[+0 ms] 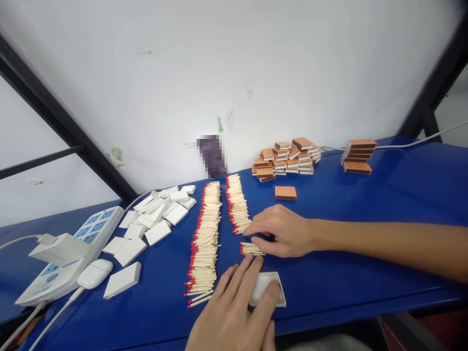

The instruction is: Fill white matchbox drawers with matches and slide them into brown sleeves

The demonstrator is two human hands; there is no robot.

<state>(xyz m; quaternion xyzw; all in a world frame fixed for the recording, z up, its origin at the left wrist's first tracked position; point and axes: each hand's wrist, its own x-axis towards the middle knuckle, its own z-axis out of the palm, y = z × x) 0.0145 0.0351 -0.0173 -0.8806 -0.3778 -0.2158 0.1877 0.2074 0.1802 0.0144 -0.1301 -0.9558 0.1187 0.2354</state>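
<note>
My left hand (pixel 234 309) reaches over a white inner matchbox tray (pixel 259 287) at the table's front edge. One finger presses inside the tray and the thumb lies by its near end; other fingers stretch to the lower side of a small bunch of matches (pixel 250 249). Just above, my right hand (pixel 281 231) has its index finger at the near end of a short row of matches (pixel 237 202) and its thumb by the bunch, with a gap between them. A longer row of red-headed matches (pixel 205 239) lies left of both hands.
White trays (pixel 158 232) lie heaped on the left, beside a power strip (pixel 106 229) with plugged-in chargers. Orange matchbox sleeves (pixel 287 163) are piled by the wall, with one single sleeve (pixel 285 193) in front. Another stack of sleeves (pixel 360 146) stands far right.
</note>
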